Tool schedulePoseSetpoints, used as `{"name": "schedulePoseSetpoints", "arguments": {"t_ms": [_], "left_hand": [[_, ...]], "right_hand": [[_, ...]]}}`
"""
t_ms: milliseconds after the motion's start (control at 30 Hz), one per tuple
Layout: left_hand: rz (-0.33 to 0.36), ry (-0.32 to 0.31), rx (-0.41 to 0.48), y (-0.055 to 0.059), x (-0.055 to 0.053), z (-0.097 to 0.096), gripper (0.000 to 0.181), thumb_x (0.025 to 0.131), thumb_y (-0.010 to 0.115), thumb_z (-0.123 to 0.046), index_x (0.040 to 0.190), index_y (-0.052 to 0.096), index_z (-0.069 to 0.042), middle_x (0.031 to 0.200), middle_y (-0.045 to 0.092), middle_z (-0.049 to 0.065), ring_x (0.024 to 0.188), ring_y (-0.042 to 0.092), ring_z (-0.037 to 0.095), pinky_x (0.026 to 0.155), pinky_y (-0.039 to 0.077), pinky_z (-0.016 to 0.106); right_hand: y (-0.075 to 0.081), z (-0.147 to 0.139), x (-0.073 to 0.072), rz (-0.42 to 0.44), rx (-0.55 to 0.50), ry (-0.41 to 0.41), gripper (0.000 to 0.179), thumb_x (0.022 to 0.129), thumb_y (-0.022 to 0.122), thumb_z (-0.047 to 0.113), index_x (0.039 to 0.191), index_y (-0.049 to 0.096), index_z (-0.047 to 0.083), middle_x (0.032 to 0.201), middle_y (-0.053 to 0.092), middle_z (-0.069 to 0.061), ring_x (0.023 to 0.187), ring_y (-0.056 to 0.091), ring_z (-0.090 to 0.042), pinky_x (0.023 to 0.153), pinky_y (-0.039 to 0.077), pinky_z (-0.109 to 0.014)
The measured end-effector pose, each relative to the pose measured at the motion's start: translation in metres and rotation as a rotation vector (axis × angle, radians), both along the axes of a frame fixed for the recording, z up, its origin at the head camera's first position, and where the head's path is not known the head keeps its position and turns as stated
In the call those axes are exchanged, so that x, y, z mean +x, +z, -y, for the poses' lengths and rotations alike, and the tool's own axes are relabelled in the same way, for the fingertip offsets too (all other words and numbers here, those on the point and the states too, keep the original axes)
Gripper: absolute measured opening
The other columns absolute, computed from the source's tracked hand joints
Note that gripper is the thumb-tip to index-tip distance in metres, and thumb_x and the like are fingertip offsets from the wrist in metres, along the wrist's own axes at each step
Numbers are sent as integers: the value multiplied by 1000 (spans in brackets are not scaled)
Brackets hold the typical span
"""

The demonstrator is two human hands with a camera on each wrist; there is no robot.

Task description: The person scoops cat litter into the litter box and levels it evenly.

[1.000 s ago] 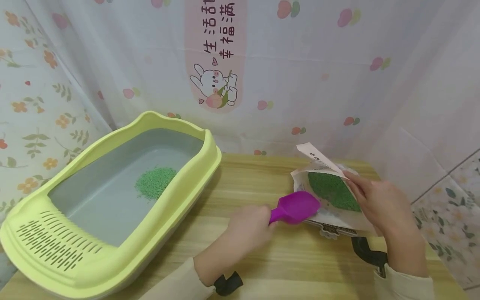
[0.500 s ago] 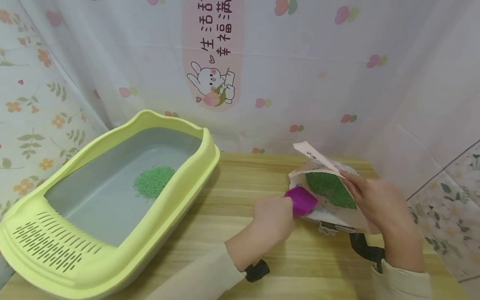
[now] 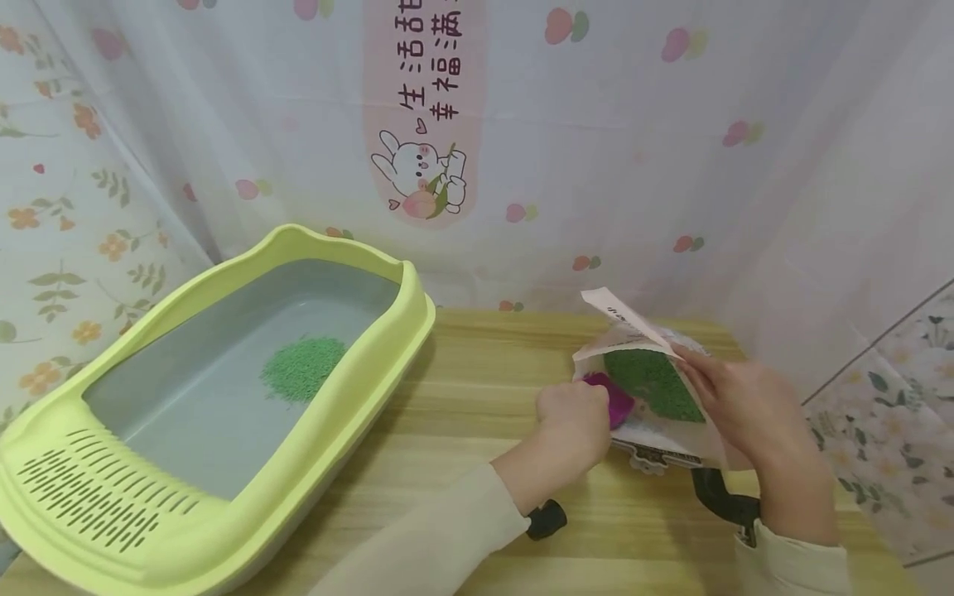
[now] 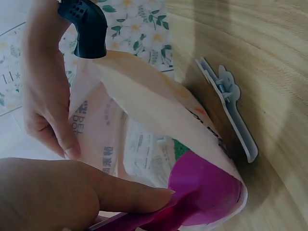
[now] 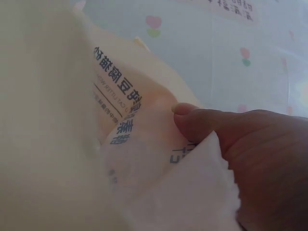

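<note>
My left hand (image 3: 570, 426) grips the handle of a purple scoop (image 3: 620, 402). The scoop's blade lies inside the mouth of an open bag of cat litter (image 3: 719, 451), beside the green litter (image 3: 656, 382). In the left wrist view the blade (image 4: 207, 187) rests against the bag's inner wall, and my left thumb lies along the scoop. My right hand (image 3: 756, 414) pinches the bag's upper edge and holds the mouth up. From the right wrist view, the thumb (image 5: 202, 120) presses the printed paper. The scoop's handle is mostly hidden by the left hand.
A yellow-green litter box (image 3: 373, 364) with a grey inside stands at the left, holding a small heap of green litter (image 3: 301, 368). A pale bag clip (image 4: 231, 113) lies on the wooden table (image 3: 477, 356) by the bag. A patterned curtain (image 3: 559, 149) hangs behind.
My left hand has moved right with the scoop, whose blade has gone from the bag's front edge into its mouth. The right hand keeps hold of the bag's edge.
</note>
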State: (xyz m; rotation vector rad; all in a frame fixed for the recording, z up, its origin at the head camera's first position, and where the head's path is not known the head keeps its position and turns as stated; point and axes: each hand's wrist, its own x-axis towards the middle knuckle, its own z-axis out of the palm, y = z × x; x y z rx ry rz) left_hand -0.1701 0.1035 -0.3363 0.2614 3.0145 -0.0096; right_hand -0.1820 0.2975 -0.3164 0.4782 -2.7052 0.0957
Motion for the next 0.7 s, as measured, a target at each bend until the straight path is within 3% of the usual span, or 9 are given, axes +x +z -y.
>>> {"name": "schedulePoseSetpoints", "arguments": {"t_ms": [200, 433, 700], "left_hand": [[39, 12, 9, -1, -7, -6, 12, 95, 67, -41, 92, 65, -30, 68, 51, -10, 56, 41, 7, 49, 34, 25], [13, 31, 39, -3, -18, -21, 10, 96, 66, -39, 102, 71, -34, 89, 70, -12, 72, 59, 4, 53, 43, 28], [-20, 32, 53, -10, -30, -31, 12, 98, 63, -39, 106, 70, -35, 85, 69, -12, 68, 59, 5, 54, 42, 27]], "right_hand": [[1, 3, -1, 32, 4, -26, 35, 104, 57, 31, 133, 65, 13, 52, 46, -1, 48, 41, -18, 50, 35, -36], [1, 5, -1, 17, 19, -35, 34, 103, 60, 30, 133, 65, 16, 50, 46, 0, 48, 42, -19, 52, 39, -42], [2, 4, 1, 12, 16, -32, 34, 102, 61, 26, 134, 65, 15, 49, 47, -1, 48, 47, -21, 52, 43, -47]]}}
